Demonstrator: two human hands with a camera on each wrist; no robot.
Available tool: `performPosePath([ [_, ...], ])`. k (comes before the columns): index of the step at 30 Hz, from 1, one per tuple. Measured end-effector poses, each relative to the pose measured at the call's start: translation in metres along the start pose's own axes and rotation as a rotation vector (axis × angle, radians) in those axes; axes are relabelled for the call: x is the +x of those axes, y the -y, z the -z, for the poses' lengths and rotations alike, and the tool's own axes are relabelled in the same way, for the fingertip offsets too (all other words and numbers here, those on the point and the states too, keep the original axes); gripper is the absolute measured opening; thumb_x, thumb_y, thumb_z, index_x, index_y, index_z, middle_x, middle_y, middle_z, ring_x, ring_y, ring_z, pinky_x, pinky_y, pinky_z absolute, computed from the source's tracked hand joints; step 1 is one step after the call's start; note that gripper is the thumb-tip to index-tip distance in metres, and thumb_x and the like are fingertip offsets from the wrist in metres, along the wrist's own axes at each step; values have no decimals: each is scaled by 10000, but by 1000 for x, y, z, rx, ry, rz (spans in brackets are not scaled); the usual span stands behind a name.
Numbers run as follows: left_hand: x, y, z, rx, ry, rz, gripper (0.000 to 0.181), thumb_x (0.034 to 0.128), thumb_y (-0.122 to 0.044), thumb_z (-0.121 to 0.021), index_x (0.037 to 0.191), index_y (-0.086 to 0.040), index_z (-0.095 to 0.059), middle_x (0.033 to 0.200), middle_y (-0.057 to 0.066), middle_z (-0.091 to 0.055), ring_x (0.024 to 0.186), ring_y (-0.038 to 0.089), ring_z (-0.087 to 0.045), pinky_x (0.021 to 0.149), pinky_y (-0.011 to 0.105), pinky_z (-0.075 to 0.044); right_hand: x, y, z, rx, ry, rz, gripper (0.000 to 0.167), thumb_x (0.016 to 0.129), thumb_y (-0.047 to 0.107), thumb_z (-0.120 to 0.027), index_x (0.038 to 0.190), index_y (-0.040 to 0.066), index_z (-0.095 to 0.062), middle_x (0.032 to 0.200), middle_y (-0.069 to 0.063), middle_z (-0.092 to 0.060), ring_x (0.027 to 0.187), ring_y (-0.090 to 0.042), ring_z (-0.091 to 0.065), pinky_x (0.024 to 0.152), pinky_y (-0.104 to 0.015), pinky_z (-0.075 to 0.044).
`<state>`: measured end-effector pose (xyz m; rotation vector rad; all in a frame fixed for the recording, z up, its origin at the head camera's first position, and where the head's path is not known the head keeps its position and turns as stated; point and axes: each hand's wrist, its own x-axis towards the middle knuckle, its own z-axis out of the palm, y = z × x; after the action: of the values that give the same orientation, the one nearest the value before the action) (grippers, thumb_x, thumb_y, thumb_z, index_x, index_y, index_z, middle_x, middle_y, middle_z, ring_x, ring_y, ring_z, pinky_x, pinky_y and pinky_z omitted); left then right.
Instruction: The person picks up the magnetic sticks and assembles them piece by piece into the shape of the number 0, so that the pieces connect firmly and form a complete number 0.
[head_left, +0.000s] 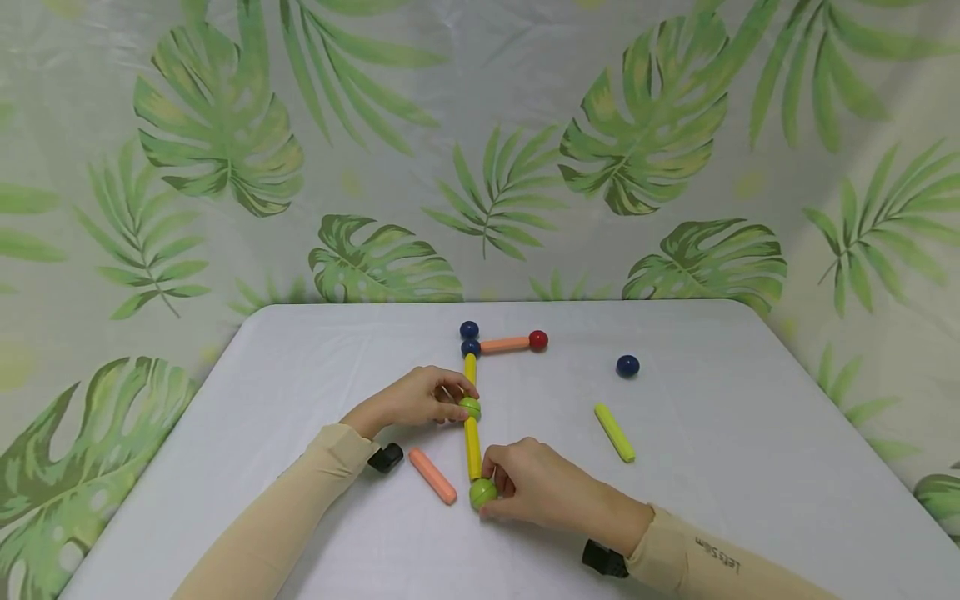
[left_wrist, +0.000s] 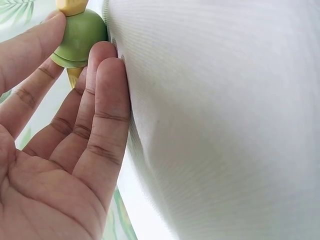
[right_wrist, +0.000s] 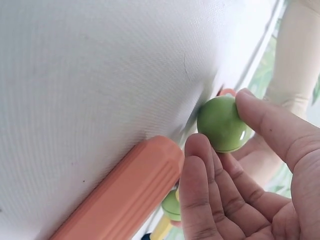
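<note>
A row of rods and balls runs down the middle of the white table. My left hand point(head_left: 420, 396) pinches a green ball point(head_left: 472, 406) between thumb and fingers, with a yellow rod point(head_left: 470, 368) beyond it and another yellow rod point(head_left: 472, 450) on its near side. At the near end, my right hand point(head_left: 543, 485) grips a second green ball point(head_left: 482, 496), which meets the nearer yellow rod; the right wrist view also shows this ball point(right_wrist: 220, 124) between thumb and fingers. At the far end, a blue ball point(head_left: 470, 348) joins a salmon rod point(head_left: 505, 344) that ends in a red ball point(head_left: 538, 340).
Another blue ball point(head_left: 469, 329) sits just behind the row's far end. A loose salmon rod point(head_left: 432, 476) lies between the forearms. To the right are a lime-yellow rod point(head_left: 615, 433) and a blue ball point(head_left: 627, 366). Behind the table point(head_left: 712, 517) hangs a leaf-patterned cloth point(head_left: 510, 100).
</note>
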<state>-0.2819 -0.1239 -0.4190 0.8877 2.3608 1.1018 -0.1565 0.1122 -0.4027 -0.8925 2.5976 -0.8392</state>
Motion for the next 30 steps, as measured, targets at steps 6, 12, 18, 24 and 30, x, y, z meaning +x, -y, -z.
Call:
performPosePath([
  [6, -3, 1, -1, 4, 5, -6, 272, 995, -142, -784, 1257, -77, -754, 1082, 114, -765, 784, 150, -694, 716, 297, -616, -2, 3, -7, 9, -31, 6, 295, 855, 206, -932, 992, 101, -693, 738, 102, -624, 659, 35, -531, 627, -167, -498],
  [12, -6, 3, -2, 13, 8, -16, 261, 1000, -146, -779, 1252, -83, -755, 1082, 111, -763, 777, 148, -695, 710, 291, -613, -3, 6, -14, 35, -35, -6, 288, 866, 192, -922, 995, 113, -677, 733, 106, -650, 655, 41, -552, 624, -166, -507],
  [18, -7, 4, -3, 27, 8, -19, 264, 999, -162, -782, 1253, -95, -758, 1079, 104, -760, 772, 147, -698, 695, 277, -602, -5, 9, -15, 81, -27, -12, 276, 878, 184, -909, 995, 115, -669, 748, 102, -690, 668, 33, -593, 631, -170, -527],
  [24, -7, 3, -1, 67, 7, -26, 257, 1002, -187, -783, 1254, -135, -769, 1100, 81, -763, 789, 117, -689, 690, 255, -597, -5, 10, -10, 54, -49, 17, 230, 914, 223, -881, 955, 116, -682, 704, 116, -630, 625, 40, -538, 590, -172, -488],
  [30, -7, 1, 2, 69, 20, -9, 259, 1003, -190, -782, 1260, -158, -772, 1129, 72, -765, 830, 97, -698, 707, 256, -601, 3, 21, -10, -9, -63, 32, 189, 912, 200, -875, 908, 105, -710, 664, 121, -541, 610, 35, -463, 582, -162, -436],
])
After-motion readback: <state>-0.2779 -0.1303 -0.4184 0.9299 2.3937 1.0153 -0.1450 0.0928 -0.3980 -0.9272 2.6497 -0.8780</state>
